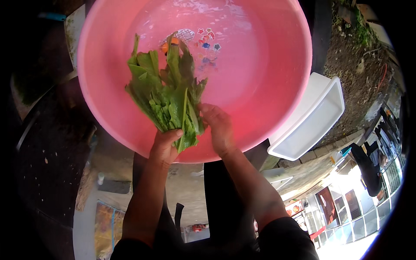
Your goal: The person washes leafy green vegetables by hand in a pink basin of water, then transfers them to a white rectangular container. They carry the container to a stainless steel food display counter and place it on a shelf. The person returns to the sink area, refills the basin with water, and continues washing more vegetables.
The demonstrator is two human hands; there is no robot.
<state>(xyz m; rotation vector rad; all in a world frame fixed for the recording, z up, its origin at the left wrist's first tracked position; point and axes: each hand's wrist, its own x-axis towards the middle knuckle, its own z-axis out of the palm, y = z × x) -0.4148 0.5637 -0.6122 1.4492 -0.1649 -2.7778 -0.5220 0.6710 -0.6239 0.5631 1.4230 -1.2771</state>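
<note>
A bunch of green leafy vegetable (169,94) is held over the near left part of a large pink plastic tub (269,107). My left hand (165,144) grips the bunch low down, its thumb lying across the stems. At the right edge of the leaves is my right hand (219,125), slightly blurred, with its fingertips against them; whether they pinch a leaf is unclear. Water glints at the tub's far side. A printed picture with small coloured stars (208,42) shows on the tub's bottom, partly covered by the leaves.
To the right of the tub stands a white rectangular plastic basin (312,122), tilted in view. Bare soil (354,61) with some green plants lies beyond it. A dark surface (48,169) is at the left. Clothes (367,162) hang at the far right.
</note>
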